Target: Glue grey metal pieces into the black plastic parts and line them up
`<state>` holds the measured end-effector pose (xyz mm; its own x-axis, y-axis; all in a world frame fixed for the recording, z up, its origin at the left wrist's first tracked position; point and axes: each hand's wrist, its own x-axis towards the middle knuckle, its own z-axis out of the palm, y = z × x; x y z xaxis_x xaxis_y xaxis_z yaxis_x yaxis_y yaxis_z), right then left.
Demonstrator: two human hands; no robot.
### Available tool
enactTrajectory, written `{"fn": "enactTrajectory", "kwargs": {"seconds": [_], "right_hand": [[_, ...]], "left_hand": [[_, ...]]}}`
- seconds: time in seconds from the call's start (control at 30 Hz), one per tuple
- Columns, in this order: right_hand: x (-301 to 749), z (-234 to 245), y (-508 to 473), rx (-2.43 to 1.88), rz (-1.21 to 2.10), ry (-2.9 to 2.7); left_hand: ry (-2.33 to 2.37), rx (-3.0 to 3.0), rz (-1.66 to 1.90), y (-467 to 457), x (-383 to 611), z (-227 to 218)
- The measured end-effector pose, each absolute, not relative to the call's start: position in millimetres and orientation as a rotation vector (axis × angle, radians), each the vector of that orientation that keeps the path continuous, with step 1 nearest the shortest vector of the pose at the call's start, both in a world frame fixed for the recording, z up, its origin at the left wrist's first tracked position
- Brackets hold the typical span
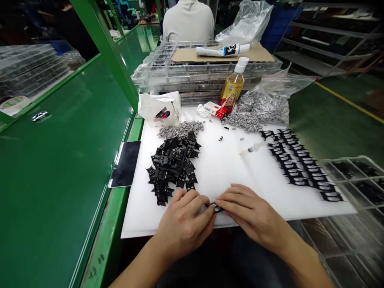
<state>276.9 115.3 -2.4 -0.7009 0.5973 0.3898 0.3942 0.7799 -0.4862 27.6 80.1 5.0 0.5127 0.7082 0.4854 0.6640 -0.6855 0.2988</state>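
Note:
At the near edge of the white board (pixel 240 176), my left hand (pixel 189 220) and my right hand (pixel 252 212) meet over a small black plastic part (pixel 216 207) with a grey piece in it. Both hands pinch this part between their fingertips, which partly cover it. Beyond my left hand lies a heap of loose black plastic parts (pixel 174 164). Farther right, rows of black parts with grey pieces on them (pixel 300 164) are laid out. A syringe (pixel 255 147) rests on the board with its tip to the left.
Behind the black heap are small grey pieces (pixel 180 130) and a white bag (pixel 160 110). A drink bottle (pixel 232 88), a red-and-white box (pixel 213 109) and a plastic bag of grey pieces (pixel 267 104) stand near stacked clear trays (pixel 180 72). A dark tablet-like slab (pixel 125 164) lies left. A person (pixel 189 20) sits beyond.

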Motion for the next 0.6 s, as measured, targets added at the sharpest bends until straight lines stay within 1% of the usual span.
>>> {"fn": "enactTrajectory", "kwargs": {"seconds": [0.33, 0.6], "right_hand": [[279, -8, 111, -0.820, 0.555, -2.350], [288, -11, 109, -0.712, 0.560, -2.421]], "left_hand": [[1.201, 2.560, 0.922, 79, 27, 0], [1.121, 2.626, 0.905, 79, 24, -1]]}}
